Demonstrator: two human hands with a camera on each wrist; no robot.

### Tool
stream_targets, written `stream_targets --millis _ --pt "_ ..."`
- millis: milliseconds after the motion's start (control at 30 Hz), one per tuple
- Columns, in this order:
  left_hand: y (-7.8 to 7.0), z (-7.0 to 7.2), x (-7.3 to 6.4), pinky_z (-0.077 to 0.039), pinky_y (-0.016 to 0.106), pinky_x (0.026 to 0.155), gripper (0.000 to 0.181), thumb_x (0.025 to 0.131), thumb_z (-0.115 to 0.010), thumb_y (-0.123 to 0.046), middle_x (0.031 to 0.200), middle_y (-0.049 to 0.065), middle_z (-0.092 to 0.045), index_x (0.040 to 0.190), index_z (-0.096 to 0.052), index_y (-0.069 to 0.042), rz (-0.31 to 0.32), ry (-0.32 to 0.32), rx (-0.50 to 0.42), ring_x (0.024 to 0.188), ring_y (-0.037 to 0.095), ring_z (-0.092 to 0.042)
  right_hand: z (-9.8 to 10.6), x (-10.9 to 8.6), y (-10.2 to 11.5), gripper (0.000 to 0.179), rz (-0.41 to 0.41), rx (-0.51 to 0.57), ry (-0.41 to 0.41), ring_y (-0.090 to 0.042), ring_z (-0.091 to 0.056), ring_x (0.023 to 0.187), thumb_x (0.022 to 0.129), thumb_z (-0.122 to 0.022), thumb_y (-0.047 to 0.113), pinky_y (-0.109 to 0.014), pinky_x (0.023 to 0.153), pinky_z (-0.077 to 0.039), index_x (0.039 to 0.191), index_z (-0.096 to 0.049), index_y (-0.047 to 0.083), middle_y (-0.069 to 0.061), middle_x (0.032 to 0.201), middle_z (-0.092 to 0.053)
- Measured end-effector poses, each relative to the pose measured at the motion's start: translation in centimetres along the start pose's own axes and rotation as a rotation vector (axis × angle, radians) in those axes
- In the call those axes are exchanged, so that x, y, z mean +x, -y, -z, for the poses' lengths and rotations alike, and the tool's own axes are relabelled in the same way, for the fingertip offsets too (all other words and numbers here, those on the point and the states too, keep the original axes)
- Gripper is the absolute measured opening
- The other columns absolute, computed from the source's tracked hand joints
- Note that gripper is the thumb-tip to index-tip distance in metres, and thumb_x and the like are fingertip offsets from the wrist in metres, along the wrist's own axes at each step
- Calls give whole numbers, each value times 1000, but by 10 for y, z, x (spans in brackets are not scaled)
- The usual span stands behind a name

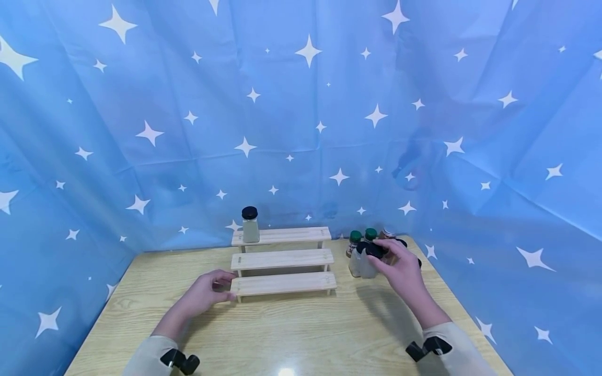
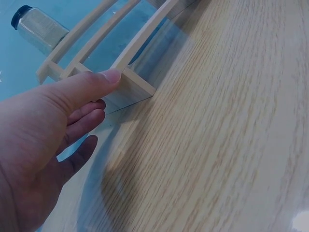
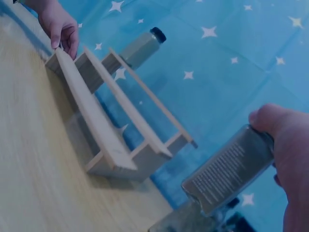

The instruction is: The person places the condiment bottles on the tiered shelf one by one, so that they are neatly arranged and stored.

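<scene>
A three-tier wooden rack (image 1: 282, 283) stands on the table, and a clear glass jar (image 1: 251, 231) with a black lid is at the left of its top tier. My left hand (image 1: 209, 293) holds the rack's left end, its thumb (image 2: 104, 82) against the corner of the lowest tier. To the right of the rack, my right hand (image 1: 402, 269) grips a second black-lidded jar (image 3: 227, 169) by its top. That jar is tilted in the right wrist view and has small print on its side. Another pale jar (image 1: 355, 266) is right beside it in the head view.
Several more jars crowd the table's back right, among them green-lidded ones (image 1: 355, 243), partly hidden by my right hand. A blue star-printed curtain (image 1: 301, 115) surrounds the back and sides of the wooden table (image 1: 291, 334).
</scene>
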State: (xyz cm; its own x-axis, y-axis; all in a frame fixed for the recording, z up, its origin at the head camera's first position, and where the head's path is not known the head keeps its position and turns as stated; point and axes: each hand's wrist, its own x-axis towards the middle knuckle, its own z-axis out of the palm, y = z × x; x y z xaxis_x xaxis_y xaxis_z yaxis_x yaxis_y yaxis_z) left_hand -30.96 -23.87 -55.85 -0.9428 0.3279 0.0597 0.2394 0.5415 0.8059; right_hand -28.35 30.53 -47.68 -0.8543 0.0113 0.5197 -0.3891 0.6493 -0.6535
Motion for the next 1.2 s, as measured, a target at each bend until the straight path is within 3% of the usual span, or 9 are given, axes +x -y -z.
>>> stream_targets --millis 233,467,567,800,1200 --pt "0 1 -2 -58 53 107 53 91 -94 -26 124 3 -75 136 -73 -8 -10 0 -7 117 24 -71 -10 15 13 42 -14 55 9 -25 -64 106 98 -89 19 -18 80 -56 137 -76 11 -11 138 -70" --pt "0 1 -2 -57 54 108 54 90 -94 -25 125 4 -75 136 -73 -7 -15 -3 -6 117 26 -71 -20 29 25 43 38 59 32 -24 -64 98 98 -89 22 -28 75 -56 138 -77 13 -7 131 -73" --pt "1 0 -2 -57 54 107 53 91 -94 -26 125 3 -75 136 -74 -7 -21 2 -9 117 25 -71 -24 35 32 43 50 60 42 -23 -63 99 98 -89 22 -30 76 -55 139 -77 15 -6 132 -73" --pt "2 -1 -2 -58 51 107 52 91 -93 -26 125 3 -75 136 -74 -8 -7 3 -5 118 26 -71 -40 52 47 42 60 84 70 -34 -65 102 98 -88 22 -32 75 -55 139 -77 15 -7 134 -72" --pt "1 2 1 -57 54 106 51 91 -94 -24 124 3 -75 135 -74 -7 -10 9 -4 117 26 -71 -70 85 66 42 64 148 137 -29 -65 109 98 -88 23 -40 82 -61 138 -77 14 -8 133 -73"
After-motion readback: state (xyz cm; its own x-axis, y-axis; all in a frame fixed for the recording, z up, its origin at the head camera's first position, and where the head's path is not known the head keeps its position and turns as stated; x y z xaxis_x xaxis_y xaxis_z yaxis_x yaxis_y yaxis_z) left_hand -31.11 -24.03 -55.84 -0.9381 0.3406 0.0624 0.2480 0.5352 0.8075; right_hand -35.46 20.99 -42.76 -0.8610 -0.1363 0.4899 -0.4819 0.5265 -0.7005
